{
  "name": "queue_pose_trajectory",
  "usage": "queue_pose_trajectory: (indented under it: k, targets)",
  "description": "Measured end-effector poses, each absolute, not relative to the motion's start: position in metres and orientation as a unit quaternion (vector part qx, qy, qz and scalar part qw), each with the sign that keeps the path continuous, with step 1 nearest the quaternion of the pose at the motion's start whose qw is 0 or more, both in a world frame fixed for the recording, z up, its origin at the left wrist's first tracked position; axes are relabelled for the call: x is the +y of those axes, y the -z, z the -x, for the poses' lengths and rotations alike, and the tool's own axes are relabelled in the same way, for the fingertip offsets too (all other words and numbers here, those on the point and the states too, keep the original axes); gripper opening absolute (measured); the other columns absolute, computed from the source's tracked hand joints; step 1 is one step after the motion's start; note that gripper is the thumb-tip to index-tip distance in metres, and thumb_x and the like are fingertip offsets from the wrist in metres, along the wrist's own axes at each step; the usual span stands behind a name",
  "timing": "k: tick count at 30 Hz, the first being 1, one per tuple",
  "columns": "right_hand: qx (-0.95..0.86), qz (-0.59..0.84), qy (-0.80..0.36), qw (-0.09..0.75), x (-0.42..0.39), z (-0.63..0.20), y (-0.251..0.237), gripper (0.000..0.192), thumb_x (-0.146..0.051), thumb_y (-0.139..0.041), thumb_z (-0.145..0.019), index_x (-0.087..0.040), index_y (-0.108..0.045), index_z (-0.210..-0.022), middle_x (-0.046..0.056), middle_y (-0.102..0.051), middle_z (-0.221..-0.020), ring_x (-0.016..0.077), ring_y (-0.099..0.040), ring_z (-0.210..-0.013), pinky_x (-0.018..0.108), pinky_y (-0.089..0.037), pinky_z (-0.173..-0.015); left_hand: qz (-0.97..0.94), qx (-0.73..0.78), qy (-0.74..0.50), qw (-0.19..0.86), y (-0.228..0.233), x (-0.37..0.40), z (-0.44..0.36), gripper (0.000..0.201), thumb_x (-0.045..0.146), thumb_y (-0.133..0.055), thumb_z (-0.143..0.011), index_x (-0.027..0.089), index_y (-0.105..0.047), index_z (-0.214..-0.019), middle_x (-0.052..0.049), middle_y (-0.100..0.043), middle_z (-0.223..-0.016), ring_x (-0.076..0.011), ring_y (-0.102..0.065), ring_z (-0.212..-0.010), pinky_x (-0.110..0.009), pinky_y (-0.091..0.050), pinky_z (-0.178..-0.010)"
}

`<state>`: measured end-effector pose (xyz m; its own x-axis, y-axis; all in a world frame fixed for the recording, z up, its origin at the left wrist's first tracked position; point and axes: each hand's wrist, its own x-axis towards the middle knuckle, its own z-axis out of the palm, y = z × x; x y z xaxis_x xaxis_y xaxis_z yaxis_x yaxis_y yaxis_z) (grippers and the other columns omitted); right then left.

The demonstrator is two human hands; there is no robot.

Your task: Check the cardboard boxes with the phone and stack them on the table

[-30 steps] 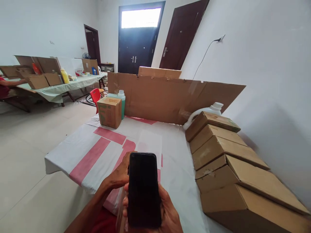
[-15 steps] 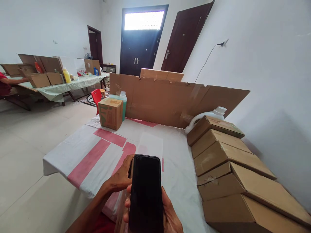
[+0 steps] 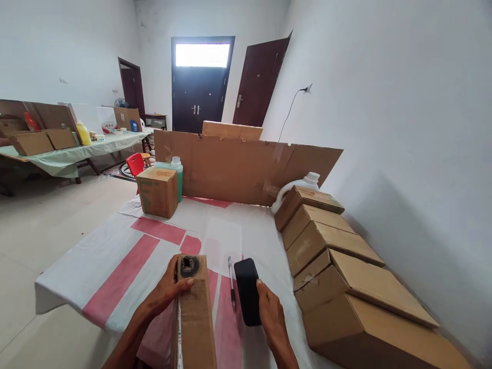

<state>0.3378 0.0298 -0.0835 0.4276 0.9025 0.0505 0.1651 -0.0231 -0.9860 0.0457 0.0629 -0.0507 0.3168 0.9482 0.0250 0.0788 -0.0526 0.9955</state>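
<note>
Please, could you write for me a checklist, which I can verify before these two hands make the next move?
1. Left hand has a grip on the narrow box: ok, the thumb lies over its face near the end with the hole.
2. Right hand has the phone: ok, held at its right edge.
3. Pen is free of both hands: ok, it lies on the tablecloth between narrow box and phone.
4. One hand is free: not ok, each holds something.
5. Phone is clear of the tablecloth: cannot tell from this view.
6. Nothing is inside the hole: cannot tell, it is too dark.
</note>
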Motion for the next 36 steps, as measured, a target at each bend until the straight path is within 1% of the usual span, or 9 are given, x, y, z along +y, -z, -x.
queue_pose_trajectory:
  k: [3,8,13,16,20,25,29,31,36]
  targets:
    - [-0.462,0.708,-0.184,0.501,0.035,-0.352,0.110,0.049,-0.063,-0.060,-0.089,-0.030,-0.051,-0.053,-0.002,-0.049,-0.050,0.0220,-0.044,-0.048,0.036,-0.034,-0.049,-0.587,0.454,-0.399,0.538,0.066,0.070,-0.047,0.080,0.073,-0.064,-0.083,0.022,-0.046,-0.141,-0.014,-0.057,-0.141,-0.0382,-0.051,-0.136,-0.056,-0.034,-0.118]
    - [-0.466,0.705,-0.122,0.521,0.027,-0.358,0.124,0.024,-0.045,-0.068,-0.084,-0.038,-0.063,-0.061,0.004,-0.057,-0.062,0.0314,-0.053,-0.058,0.043,-0.035,-0.056,-0.568,0.481,-0.405,0.531,0.086,0.077,-0.057,0.089,0.077,-0.052,-0.090,0.021,-0.034,-0.158,-0.014,-0.029,-0.170,-0.0331,-0.015,-0.161,-0.051,-0.008,-0.131]
    - [-0.465,0.680,-0.075,0.562,0.015,-0.353,0.120,0.007,-0.038,-0.075,-0.080,-0.044,-0.074,-0.084,0.006,-0.060,-0.079,0.0383,-0.061,-0.082,0.046,-0.043,-0.058,-0.530,0.485,-0.466,0.516,0.098,0.060,-0.049,0.089,0.081,-0.037,-0.094,0.021,-0.033,-0.160,-0.014,-0.026,-0.172,-0.0314,-0.022,-0.160,-0.050,-0.017,-0.132]
    - [-0.578,0.631,-0.040,0.516,-0.002,-0.334,0.133,0.040,-0.036,-0.069,-0.089,-0.044,-0.068,-0.129,0.008,-0.069,-0.118,0.0396,-0.063,-0.113,0.054,-0.055,-0.079,-0.468,0.520,-0.509,0.502,0.107,0.029,-0.034,0.088,0.083,-0.046,-0.088,0.022,-0.045,-0.152,-0.016,-0.041,-0.164,-0.0354,-0.042,-0.150,-0.052,-0.040,-0.121]
    - [-0.800,0.480,0.013,0.359,-0.031,-0.290,0.162,0.074,-0.032,-0.066,-0.092,-0.032,-0.038,-0.160,0.013,-0.044,-0.161,0.0419,-0.049,-0.142,0.056,-0.052,-0.104,-0.437,0.565,-0.451,0.534,0.114,-0.028,-0.017,0.070,0.077,-0.063,-0.082,0.024,-0.069,-0.128,-0.012,-0.068,-0.140,-0.0367,-0.063,-0.131,-0.046,-0.055,-0.107]
    - [-0.830,0.411,-0.013,0.376,-0.030,-0.252,0.139,0.098,-0.042,-0.076,-0.085,-0.033,-0.020,-0.165,0.014,-0.030,-0.169,0.0427,-0.029,-0.154,0.062,-0.038,-0.117,-0.510,0.567,-0.399,0.508,0.081,-0.050,0.000,0.063,0.075,-0.060,-0.085,0.028,-0.078,-0.122,-0.007,-0.074,-0.131,-0.0361,-0.065,-0.124,-0.044,-0.056,-0.104]
    - [-0.787,0.425,-0.121,0.431,-0.013,-0.253,0.088,0.114,-0.060,-0.077,-0.080,-0.021,-0.012,-0.165,0.021,-0.042,-0.160,0.0429,-0.042,-0.147,0.060,-0.045,-0.112,-0.515,0.498,-0.470,0.515,0.037,-0.029,0.018,0.072,0.080,-0.047,-0.089,0.024,-0.077,-0.124,-0.011,-0.078,-0.120,-0.0355,-0.071,-0.107,-0.044,-0.060,-0.090]
    - [-0.740,0.481,-0.136,0.450,-0.007,-0.253,0.070,0.102,-0.057,-0.073,-0.086,-0.022,-0.017,-0.163,0.019,-0.051,-0.152,0.0402,-0.049,-0.140,0.061,-0.046,-0.111,-0.488,0.456,-0.519,0.533,0.031,-0.019,0.019,0.070,0.077,-0.052,-0.089,0.024,-0.074,-0.129,-0.011,-0.075,-0.128,-0.0365,-0.068,-0.117,-0.045,-0.058,-0.098]
    - [-0.662,0.552,-0.136,0.489,0.018,-0.239,0.063,0.042,-0.048,-0.053,-0.102,-0.031,-0.055,-0.140,0.011,-0.061,-0.138,0.0337,-0.056,-0.130,0.062,-0.045,-0.111,-0.353,0.438,-0.605,0.564,0.062,-0.003,-0.013,0.082,0.077,-0.064,-0.081,0.027,-0.059,-0.146,-0.005,-0.064,-0.148,-0.0353,-0.042,-0.150,-0.047,-0.037,-0.124]
